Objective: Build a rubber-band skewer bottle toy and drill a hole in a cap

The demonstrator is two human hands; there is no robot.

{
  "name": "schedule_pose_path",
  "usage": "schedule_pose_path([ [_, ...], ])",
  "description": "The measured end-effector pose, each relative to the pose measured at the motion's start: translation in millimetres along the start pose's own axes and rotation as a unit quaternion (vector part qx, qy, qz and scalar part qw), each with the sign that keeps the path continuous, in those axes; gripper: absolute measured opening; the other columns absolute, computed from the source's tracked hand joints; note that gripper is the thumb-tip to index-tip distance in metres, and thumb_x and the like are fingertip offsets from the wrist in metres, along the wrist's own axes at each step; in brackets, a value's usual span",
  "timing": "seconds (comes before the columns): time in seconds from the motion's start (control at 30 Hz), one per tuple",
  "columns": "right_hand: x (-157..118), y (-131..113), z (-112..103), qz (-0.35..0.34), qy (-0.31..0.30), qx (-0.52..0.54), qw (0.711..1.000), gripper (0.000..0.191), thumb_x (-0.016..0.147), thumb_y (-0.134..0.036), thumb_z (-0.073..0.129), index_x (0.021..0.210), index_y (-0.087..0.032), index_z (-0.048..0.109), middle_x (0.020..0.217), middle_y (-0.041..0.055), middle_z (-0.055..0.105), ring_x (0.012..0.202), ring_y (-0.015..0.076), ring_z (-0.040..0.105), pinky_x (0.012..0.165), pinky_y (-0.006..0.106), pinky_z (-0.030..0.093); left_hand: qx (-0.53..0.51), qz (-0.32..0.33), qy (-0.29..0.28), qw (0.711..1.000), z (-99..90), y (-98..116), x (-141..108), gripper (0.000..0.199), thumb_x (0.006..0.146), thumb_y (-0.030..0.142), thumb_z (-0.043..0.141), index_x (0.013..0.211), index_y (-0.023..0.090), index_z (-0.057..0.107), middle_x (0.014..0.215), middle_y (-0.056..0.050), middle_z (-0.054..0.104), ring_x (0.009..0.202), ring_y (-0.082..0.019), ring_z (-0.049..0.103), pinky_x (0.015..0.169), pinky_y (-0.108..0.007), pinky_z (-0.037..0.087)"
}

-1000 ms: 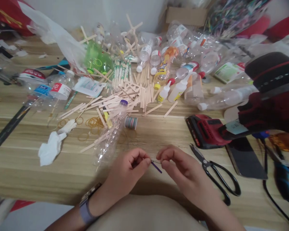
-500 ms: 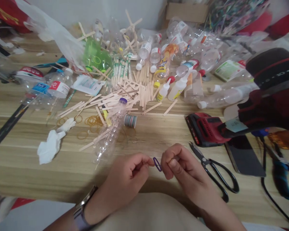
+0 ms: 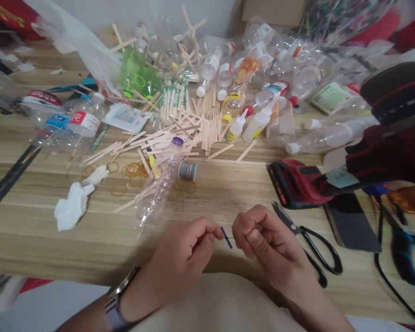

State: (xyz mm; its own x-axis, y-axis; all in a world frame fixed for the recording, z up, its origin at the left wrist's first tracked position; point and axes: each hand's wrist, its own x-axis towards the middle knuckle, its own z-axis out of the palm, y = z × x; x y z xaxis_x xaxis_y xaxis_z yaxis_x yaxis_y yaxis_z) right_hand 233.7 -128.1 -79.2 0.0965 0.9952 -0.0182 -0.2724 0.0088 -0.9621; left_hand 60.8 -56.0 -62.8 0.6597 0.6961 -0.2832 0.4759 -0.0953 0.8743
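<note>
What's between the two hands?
In the head view, a small purple piece sits between the left hand and right hand, with a thin strand reaching toward the right.

On my head feed, the left hand's (image 3: 190,246) fingertips meet a small purple ring (image 3: 226,237), and a thin strand (image 3: 231,238) runs into the right hand's (image 3: 268,249) curled fingers. I see scissors (image 3: 293,227) near the right wrist.
</note>
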Motion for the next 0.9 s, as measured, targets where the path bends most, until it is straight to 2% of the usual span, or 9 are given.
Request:
schedule_pose_path([
  [0.1,3.5,-0.1,-2.4,0.0,-0.014,-0.005,1.0,0.018,0.101,-0.035,0.05,0.089,-0.022,0.055,0.066,-0.0025,0.053,0.063,0.0141,0.05,0.061,0.028,0.04,0.02,-0.001,-0.015,1.0,-4.4,0.0,3.3,0.025,0.088,0.02,0.045,0.092,0.022,0.07,0.063,0.004,0.063,0.057,-0.013,0.053,0.056,-0.024,0.036],
  [0.27,3.2,1.2,-2.5,0.018,-0.042,0.049,0.998,0.017,0.101,-0.037,0.05,0.09,-0.024,0.05,0.065,-0.0029,0.057,0.062,0.0141,0.052,0.062,0.027,0.043,-0.01,-0.002,-0.054,0.998,-9.7,1.9,2.1,0.031,0.082,0.015,0.044,0.09,0.024,0.073,0.075,0.001,0.071,0.069,-0.015,0.059,0.063,-0.026,0.039],
  [0.4,-0.3,-0.4,0.9,0.091,-0.104,0.132,0.982,0.024,0.1,-0.044,0.049,0.088,-0.025,0.042,0.074,0.0002,0.064,0.052,0.0119,0.053,0.048,0.023,0.034,-0.108,-0.053,-0.096,0.988,-10.5,3.0,2.1,0.024,0.077,0.019,0.045,0.07,0.021,0.068,0.063,0.002,0.063,0.058,-0.013,0.051,0.055,-0.024,0.035],
  [0.47,-1.7,-2.3,3.2,0.096,-0.119,0.134,0.979,0.024,0.101,-0.044,0.047,0.088,-0.024,0.042,0.067,-0.003,0.058,0.049,0.0102,0.047,0.049,0.023,0.03,-0.164,-0.076,-0.117,0.977,-9.8,4.2,3.5,0.021,0.074,0.02,0.044,0.066,0.02,0.063,0.06,0.003,0.058,0.055,-0.011,0.045,0.053,-0.023,0.032],
  [0.6,-6.1,-10.0,7.5,0.052,-0.097,0.029,0.994,0.022,0.103,-0.039,0.043,0.088,-0.024,0.047,0.065,-0.0064,0.038,0.056,0.0101,0.032,0.051,0.022,0.027,-0.225,-0.091,-0.129,0.961,-6.7,9.0,3.9,0.015,0.07,0.022,0.044,0.061,0.02,0.056,0.052,0.005,0.043,0.049,-0.009,0.033,0.048,-0.023,0.024],
  [0.73,-11.6,-19.3,10.4,0.015,-0.102,-0.098,0.99,0.023,0.105,-0.039,0.038,0.088,-0.026,0.048,0.07,-0.0052,0.038,0.059,0.0106,0.034,0.053,0.023,0.03,-0.267,-0.088,-0.125,0.951,-3.4,11.4,-0.4,0.015,0.071,0.021,0.043,0.059,0.021,0.052,0.047,0.007,0.033,0.046,-0.008,0.029,0.047,-0.023,0.022],
  [0.9,-11.2,-26.8,14.2,-0.047,-0.093,-0.197,0.975,0.021,0.105,-0.034,0.038,0.088,-0.026,0.047,0.07,-0.0045,0.042,0.059,0.0105,0.041,0.052,0.023,0.034,-0.284,-0.081,-0.115,0.948,-1.7,10.5,-4.2,0.014,0.071,0.019,0.043,0.059,0.02,0.052,0.05,0.007,0.037,0.045,-0.007,0.028,0.047,-0.024,0.022],
])
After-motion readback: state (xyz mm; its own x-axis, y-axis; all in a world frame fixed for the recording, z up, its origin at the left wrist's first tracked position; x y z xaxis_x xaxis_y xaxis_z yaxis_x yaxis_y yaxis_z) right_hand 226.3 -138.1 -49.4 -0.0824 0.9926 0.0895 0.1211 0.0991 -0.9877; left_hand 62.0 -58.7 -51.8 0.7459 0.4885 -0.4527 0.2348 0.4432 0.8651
